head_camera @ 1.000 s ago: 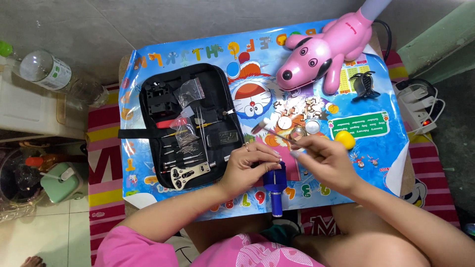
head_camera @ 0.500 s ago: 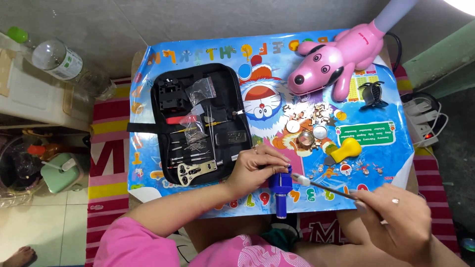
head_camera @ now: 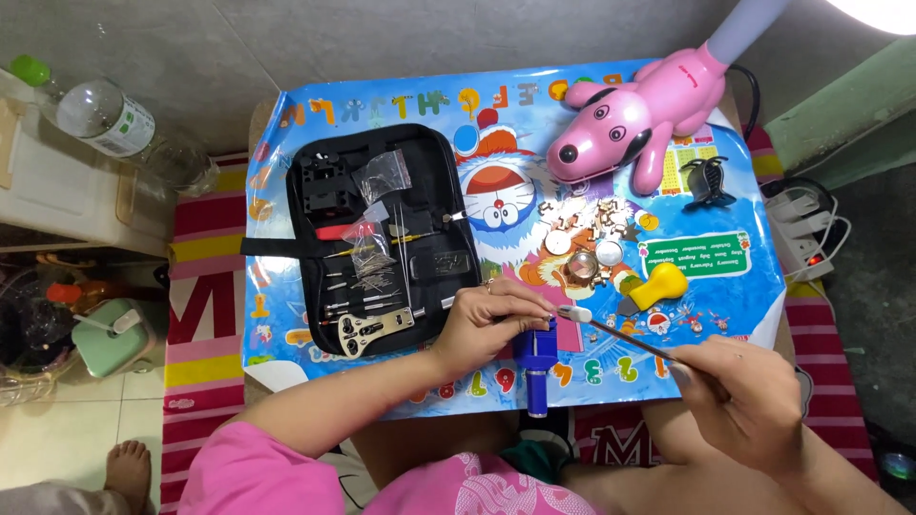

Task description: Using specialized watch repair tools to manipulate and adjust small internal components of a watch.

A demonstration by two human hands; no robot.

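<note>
Sitting at a small counter [head_camera: 286, 105] with a bright blue cartoon mat [head_camera: 515, 143] on it, a person in a pink top works with both hands. The left hand [head_camera: 491, 324] is curled over the top of a blue holder tool [head_camera: 536, 362], fingers pinched together on it. This blue holder tool stands on the mat near the person's edge, and everything else is told from it.

The right hand [head_camera: 739, 401] is off to the right of the blue tool, closed around a thin stick tool with a white tip [head_camera: 620, 334]. The white tip reaches up to the blue tool, just beside the left fingertips.

Left of the blue tool lies an open black tool case [head_camera: 382, 238], full of small metal tools and little clear bags. Past the blue tool, toward the wall, sits a pile of small watch parts [head_camera: 582, 238], some round and shiny. A yellow rubber blower [head_camera: 660, 284] lies just to the right of that pile. Farther back stands a pink dog-shaped lamp [head_camera: 634, 114]. A black hair clip [head_camera: 708, 183] rests beside the lamp.

Far to the left, off the counter, a clear plastic bottle [head_camera: 105, 119] with a green cap lies on its side.
</note>
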